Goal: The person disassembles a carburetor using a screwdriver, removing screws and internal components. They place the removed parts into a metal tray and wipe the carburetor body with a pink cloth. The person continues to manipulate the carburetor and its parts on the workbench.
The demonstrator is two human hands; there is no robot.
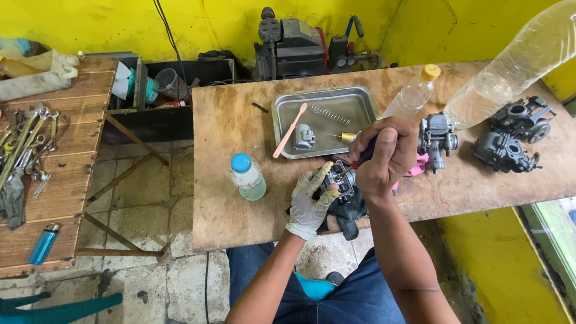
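Far to the left of your hands, a set of steel wrenches (27,141) lies on a slatted wooden bench (78,180), with a blue plastic lighter (44,243) nearer to you. Just left of your gloved hand stands a small clear bottle with a blue cap (247,176) on the plywood table (228,204).

Your left hand (310,203), in a white glove, curls around the small grey metal carburettor body (340,178) and holds it over a black rag (348,211) at the table's near edge. Your bare right hand (382,159) is closed in a fist round a dark tool handle (367,151), pressed down onto the carburettor from above.

Beyond your hands lies a shallow steel tray (360,103) holding a pink toothbrush (290,129), a coiled spring (329,113) and a small grey metal part (303,137).

Right of your right hand stands a grey carburettor (438,139), behind it a clear bottle with a yellow cap (414,93). Further right lie a large clear plastic bottle (510,63) and two dark carburettors (514,135).
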